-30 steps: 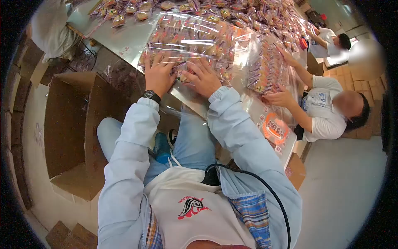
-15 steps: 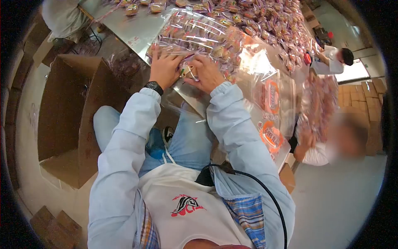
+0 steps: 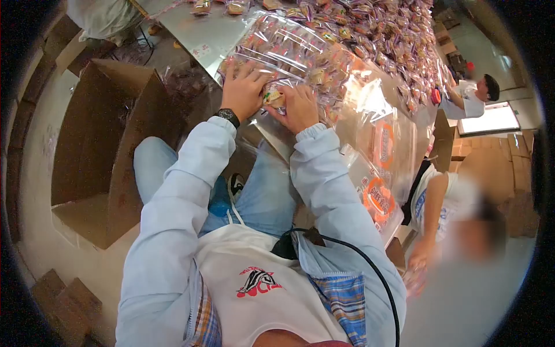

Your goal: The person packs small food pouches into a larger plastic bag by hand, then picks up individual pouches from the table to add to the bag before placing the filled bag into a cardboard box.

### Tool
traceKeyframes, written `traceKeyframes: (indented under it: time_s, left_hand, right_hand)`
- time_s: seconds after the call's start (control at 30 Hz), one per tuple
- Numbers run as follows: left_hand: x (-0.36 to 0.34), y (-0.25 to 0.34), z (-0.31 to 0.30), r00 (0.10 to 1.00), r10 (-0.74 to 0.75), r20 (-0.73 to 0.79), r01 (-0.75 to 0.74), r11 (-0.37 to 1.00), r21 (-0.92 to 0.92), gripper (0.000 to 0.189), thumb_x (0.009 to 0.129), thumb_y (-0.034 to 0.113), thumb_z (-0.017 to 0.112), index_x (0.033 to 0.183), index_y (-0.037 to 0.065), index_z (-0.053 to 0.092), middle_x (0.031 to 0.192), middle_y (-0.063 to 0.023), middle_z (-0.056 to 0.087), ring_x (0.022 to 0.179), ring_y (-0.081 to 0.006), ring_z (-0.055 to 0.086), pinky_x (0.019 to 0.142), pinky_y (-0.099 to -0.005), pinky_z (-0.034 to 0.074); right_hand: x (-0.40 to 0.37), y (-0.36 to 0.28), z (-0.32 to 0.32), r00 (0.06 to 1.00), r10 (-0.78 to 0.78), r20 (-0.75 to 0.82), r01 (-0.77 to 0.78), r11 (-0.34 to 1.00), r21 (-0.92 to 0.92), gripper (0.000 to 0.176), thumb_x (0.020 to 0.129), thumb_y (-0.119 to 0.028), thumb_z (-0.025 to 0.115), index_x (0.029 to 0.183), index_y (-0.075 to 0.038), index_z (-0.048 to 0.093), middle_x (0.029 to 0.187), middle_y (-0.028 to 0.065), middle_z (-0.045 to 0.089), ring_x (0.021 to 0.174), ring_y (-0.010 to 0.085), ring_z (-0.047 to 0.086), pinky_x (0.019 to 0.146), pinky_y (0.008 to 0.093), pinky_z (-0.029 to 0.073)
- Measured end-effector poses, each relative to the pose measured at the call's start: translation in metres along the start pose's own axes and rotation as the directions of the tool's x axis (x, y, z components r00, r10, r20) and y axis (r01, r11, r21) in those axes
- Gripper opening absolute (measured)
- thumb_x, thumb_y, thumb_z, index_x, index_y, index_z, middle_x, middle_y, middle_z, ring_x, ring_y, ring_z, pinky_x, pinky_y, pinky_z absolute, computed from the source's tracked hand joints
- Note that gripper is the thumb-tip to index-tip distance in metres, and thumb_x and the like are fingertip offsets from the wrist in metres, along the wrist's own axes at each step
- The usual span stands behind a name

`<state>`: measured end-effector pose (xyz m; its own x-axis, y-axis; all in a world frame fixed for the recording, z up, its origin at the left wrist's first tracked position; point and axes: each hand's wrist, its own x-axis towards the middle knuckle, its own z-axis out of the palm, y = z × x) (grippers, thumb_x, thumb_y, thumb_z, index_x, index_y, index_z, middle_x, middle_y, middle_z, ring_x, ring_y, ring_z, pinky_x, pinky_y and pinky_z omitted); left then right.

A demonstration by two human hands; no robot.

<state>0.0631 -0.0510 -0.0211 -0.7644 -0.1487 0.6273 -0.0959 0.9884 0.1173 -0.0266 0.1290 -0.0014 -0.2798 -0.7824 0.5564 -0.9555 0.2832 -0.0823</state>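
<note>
A large clear plastic bag (image 3: 277,43) full of small wrapped snacks lies on the metal table in front of me. My left hand (image 3: 244,91) rests on its near left part, fingers stretched out over the film. Close beside it, my right hand (image 3: 299,109) has thumb and fingers closed around a single wrapped snack (image 3: 274,99) at the near edge of the bag. The snack looks yellowish-brown through clear and purple film. Both hands are at the table's near edge.
A heap of wrapped snacks (image 3: 381,34) covers the far table. Flat printed bags (image 3: 378,196) lie to my right. An open cardboard box (image 3: 104,150) stands at left on the floor. One co-worker (image 3: 439,208) is at right, another person (image 3: 471,95) farther back.
My hands stay at the bag's near edge, the right fingers shifting slightly around the snack. At right, the filled bag by the co-worker has left view, and that person's arm now reaches down.
</note>
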Motion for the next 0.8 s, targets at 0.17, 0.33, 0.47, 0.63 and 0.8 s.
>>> traceKeyframes:
  time_s: [0.17,0.33,0.47,0.63,0.8]
  left_hand:
    - [0.000,0.008,-0.003,0.998,-0.066,0.010,0.067,0.997,-0.032,0.046,0.086,0.027,0.072,0.131,0.023,0.067,0.136,-0.0040,0.065,0.134,-0.0268,0.054,0.122,-0.0619,0.021]
    - [0.003,0.005,0.000,0.994,-0.063,0.094,0.060,0.998,0.028,0.049,0.089,0.031,0.071,0.136,0.022,0.064,0.139,-0.0043,0.063,0.136,-0.0275,0.052,0.122,-0.0644,0.019]
    - [0.001,-0.003,-0.001,0.994,-0.047,0.095,0.045,0.999,0.024,0.051,0.088,0.028,0.071,0.137,0.019,0.063,0.142,-0.0047,0.061,0.137,-0.0278,0.051,0.122,-0.0652,0.019]
    - [0.003,-0.002,-0.004,0.996,-0.037,0.084,0.036,0.999,0.011,0.048,0.086,0.026,0.072,0.133,0.017,0.065,0.143,-0.0053,0.061,0.137,-0.0279,0.051,0.122,-0.0644,0.021]
    - [0.004,-0.009,-0.004,0.997,-0.017,0.080,0.017,1.000,0.004,0.047,0.085,0.026,0.073,0.130,0.016,0.067,0.142,-0.0052,0.062,0.136,-0.0278,0.053,0.122,-0.0623,0.023]
  right_hand:
    - [-0.010,0.004,0.017,0.987,0.066,-0.150,-0.072,0.997,-0.040,0.049,0.079,-0.035,0.083,0.117,-0.011,0.064,0.104,0.0113,0.061,0.095,0.0338,0.058,0.084,0.0479,0.048]
    - [0.009,-0.004,0.012,0.984,0.069,-0.165,-0.078,0.996,-0.052,0.054,0.078,-0.028,0.083,0.125,-0.012,0.062,0.108,0.0155,0.060,0.101,0.0362,0.058,0.086,0.0490,0.049]
    - [0.011,-0.001,0.000,0.997,0.063,-0.038,-0.059,0.993,0.104,0.062,0.076,-0.023,0.082,0.132,-0.013,0.059,0.120,0.0197,0.058,0.113,0.0396,0.058,0.095,0.0497,0.049]
    - [0.019,-0.003,-0.007,0.980,0.157,0.125,-0.173,0.977,0.129,0.067,0.074,-0.019,0.081,0.137,-0.022,0.060,0.120,0.0207,0.059,0.110,0.0410,0.060,0.096,0.0515,0.049]
    - [0.019,-0.006,0.006,0.991,0.127,-0.028,-0.126,0.990,0.059,0.074,0.072,-0.019,0.082,0.142,-0.027,0.058,0.115,0.0169,0.064,0.106,0.0400,0.062,0.092,0.0497,0.051]
